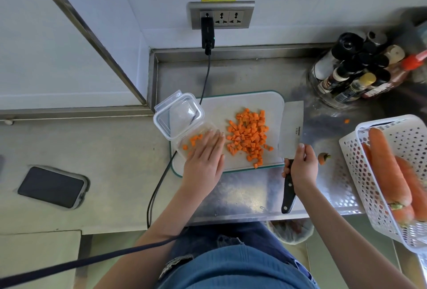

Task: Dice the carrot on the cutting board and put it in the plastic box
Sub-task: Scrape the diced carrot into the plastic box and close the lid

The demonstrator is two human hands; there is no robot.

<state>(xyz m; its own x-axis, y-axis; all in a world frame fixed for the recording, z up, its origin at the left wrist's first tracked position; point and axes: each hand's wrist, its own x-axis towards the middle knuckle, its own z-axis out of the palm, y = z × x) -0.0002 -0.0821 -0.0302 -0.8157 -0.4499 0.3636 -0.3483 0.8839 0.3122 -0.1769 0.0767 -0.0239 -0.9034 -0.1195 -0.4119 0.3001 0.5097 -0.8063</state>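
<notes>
A pile of diced carrot [249, 137] lies on the white cutting board [235, 100]. At the board's left edge stands the clear plastic box [184, 142] with a few carrot cubes inside; its lid [179, 115] leans on its far side. My left hand [204, 157] lies flat, fingers straight, over the box's right rim. My right hand [301, 168] grips the black handle of a cleaver [291, 127], whose blade rests at the board's right edge, index finger stretched along the blade.
A white perforated basket [360, 171] with whole carrots stands at the right. A carrot top [323, 158] lies beside my right hand. Spice bottles [353, 69] stand at the back right. A black cable [159, 182] crosses the counter, and a phone [52, 187] lies at the left.
</notes>
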